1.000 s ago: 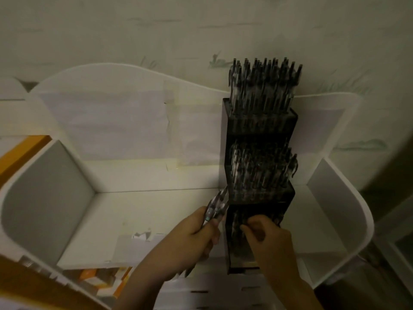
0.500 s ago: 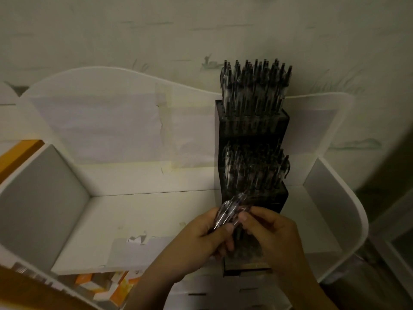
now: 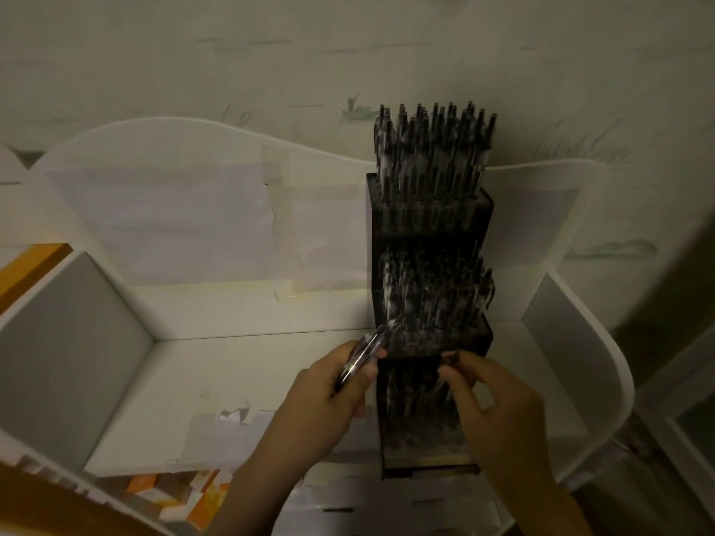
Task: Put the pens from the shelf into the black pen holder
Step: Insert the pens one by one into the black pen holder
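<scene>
Shelving in white plastic, a white shelf point(image 3: 232, 381) with raised side walls, fills most of the head view. Its floor shows no loose pens. On its right half stands the black pen holder point(image 3: 429, 303), a tall stepped rack of 3 tiers running from 12 o'clock down to 6 o'clock. The top tier and the middle tier look packed with upright pens; the bottom tier, nearest the person, is dim and seems only partly filled, though its count cannot be read.

The left hand point(image 3: 321, 404) sits just at 9 o'clock of the bottom tier, fingers curled round a small bundle of pens point(image 3: 367, 352). The bundle's long axis runs from about 7 o'clock to 1 o'clock, its upper ends touching or just short of the holder's left edge. How many pens it holds cannot be told; perhaps 2 or 3.

The right hand point(image 3: 499, 404) hangs over the bottom tier, thumb and forefinger pinched together at the tier's upper rim. Whether they pinch a pen there is too dark to say.

Judged from this, the coming move turns on the gap between the 2 hands. The bundle lies at 9 o'clock from the right fingertips point(image 3: 450, 361), near but apart, with the holder's left wall between them. The right hand is nearer the open slots, the left nearer the pens. A pen would have to swing from its slant to upright before it drops in.
</scene>
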`<act>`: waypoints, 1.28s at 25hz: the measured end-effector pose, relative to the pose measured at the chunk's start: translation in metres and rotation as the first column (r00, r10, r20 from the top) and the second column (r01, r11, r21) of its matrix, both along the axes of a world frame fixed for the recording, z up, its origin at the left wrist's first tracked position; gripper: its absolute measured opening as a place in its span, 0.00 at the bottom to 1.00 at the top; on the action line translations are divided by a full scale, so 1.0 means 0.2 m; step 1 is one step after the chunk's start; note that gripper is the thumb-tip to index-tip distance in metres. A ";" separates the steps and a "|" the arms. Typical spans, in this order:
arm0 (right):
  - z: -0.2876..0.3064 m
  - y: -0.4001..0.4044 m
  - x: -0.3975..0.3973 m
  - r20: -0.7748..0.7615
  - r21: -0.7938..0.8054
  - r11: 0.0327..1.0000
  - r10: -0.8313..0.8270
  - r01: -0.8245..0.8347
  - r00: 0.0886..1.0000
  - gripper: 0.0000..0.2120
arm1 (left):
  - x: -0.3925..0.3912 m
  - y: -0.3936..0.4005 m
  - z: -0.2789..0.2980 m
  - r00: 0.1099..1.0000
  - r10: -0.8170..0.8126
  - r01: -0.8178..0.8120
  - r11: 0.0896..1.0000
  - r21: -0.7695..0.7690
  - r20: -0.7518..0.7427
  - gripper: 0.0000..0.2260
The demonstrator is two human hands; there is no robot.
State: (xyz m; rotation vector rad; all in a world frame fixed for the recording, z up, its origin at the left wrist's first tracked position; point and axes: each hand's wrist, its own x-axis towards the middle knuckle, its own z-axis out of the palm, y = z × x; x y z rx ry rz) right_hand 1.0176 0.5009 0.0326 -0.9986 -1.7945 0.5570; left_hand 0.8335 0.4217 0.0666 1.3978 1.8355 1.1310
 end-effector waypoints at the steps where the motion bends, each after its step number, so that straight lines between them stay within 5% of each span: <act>1: -0.03 0.00 -0.01 0.017 0.003 1.000 0.004 -0.004 1.000 0.11 | 0.00 0.00 0.00 1.000 -0.005 0.005 1.000 0.009 -0.027 0.09; 8: -0.07 0.04 -0.03 0.097 0.078 0.996 0.038 -0.046 0.995 0.10 | 0.02 0.00 0.00 0.998 -0.044 0.044 0.999 0.007 0.033 0.07; 20: -0.11 -0.01 0.00 0.030 -0.202 0.978 0.060 -0.052 0.998 0.12 | 0.08 -0.01 0.01 0.987 -0.113 0.119 0.992 -0.041 0.116 0.07; 24: 0.01 -0.05 0.00 -0.116 -0.118 0.991 0.054 -0.067 0.992 0.07 | 0.10 0.00 0.00 0.983 -0.146 0.151 0.988 -0.035 0.114 0.07; 28: 0.11 -0.08 -0.02 -0.320 -0.269 0.925 0.178 -0.270 0.931 0.07 | 0.15 0.00 0.01 0.962 -0.236 0.244 0.969 -0.037 0.140 0.07; 32: 0.18 -0.05 0.02 -0.471 -0.415 0.866 0.057 -0.278 0.880 0.04 | 0.17 0.00 0.00 0.980 -0.190 0.193 0.980 -0.046 0.066 0.06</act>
